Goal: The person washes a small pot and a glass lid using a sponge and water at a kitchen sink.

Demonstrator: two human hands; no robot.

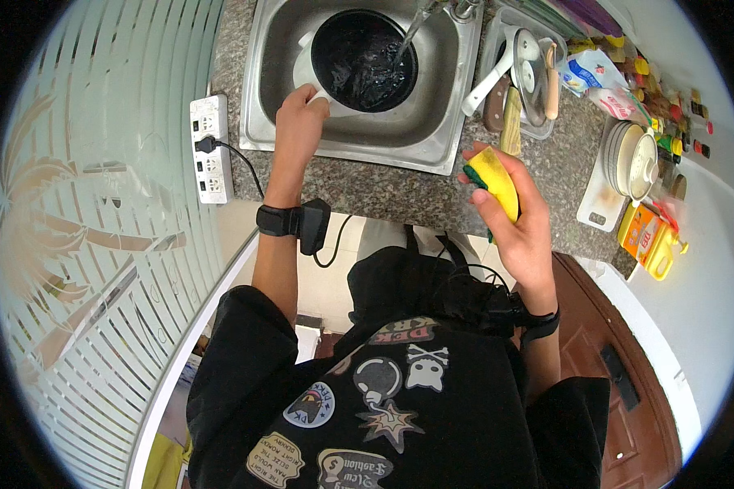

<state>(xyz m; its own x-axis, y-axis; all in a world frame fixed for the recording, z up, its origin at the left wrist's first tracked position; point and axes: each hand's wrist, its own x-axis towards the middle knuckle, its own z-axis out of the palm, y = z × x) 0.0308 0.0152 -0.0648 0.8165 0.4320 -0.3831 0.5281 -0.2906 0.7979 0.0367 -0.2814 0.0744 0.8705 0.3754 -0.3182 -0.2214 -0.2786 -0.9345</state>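
Note:
Water from the faucet (pixel 463 10) runs into a round black-lined pan (pixel 364 61) in the stainless steel sink (pixel 348 143). A pale thing, partly hidden, shows at the pan's left and lower side. My left hand (pixel 303 119) is closed on a white part at the pan's lower left, apparently its handle; the hand hides most of that part. Over the counter's front edge, right of the sink, my right hand (pixel 517 211) grips a yellow sponge (pixel 496 177) with a green scouring side.
A clear plastic bin (pixel 541 129) right of the sink holds a glass lid (pixel 531 79), a white ladle (pixel 492 79) and wooden-handled utensils. Stacked bowls (pixel 624 156) stand on a cutting board (pixel 599 205) farther right. A power strip (pixel 211 150) with a plugged cord lies left of the sink.

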